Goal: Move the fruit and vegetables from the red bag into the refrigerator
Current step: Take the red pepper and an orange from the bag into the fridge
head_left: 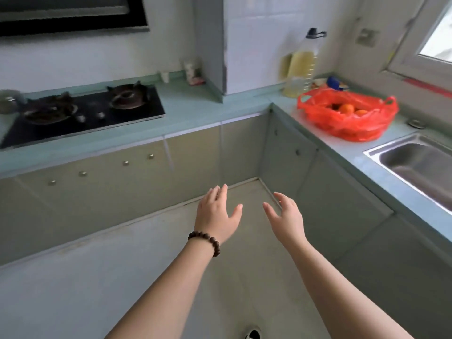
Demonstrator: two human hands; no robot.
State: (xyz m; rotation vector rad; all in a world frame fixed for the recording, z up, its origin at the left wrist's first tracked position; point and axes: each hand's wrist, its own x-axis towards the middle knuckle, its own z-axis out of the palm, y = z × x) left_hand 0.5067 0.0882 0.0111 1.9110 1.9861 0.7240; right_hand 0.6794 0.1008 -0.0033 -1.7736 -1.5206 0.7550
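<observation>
- While your arms reach forward over the floor, your left hand (216,215) hangs in the air with fingers straight and spread, holding nothing; a dark beaded bracelet (205,242) circles that wrist.
- Your right hand (286,216) is just beside it, palm turned inward, fingers relaxed and apart, also holding nothing.
- Both hands are below counter height, in front of the grey-green cabinet doors (190,157) at the corner.
- Well apart from your hands, up to the right, the red bag (347,116) sits on the pale blue countertop (195,104), its mouth open and its handles standing up.
- Inside it you can see orange fruit (346,108); anything else in it is hidden by the plastic.
- Behind the bag stands a big oil bottle (302,67) with a dark cap; no label on it can be read.
- Next to the bag, a steel sink (415,162) is set in the counter.
- To your left lies a black gas hob (83,113) with two burners.
- No writing is legible anywhere.
</observation>
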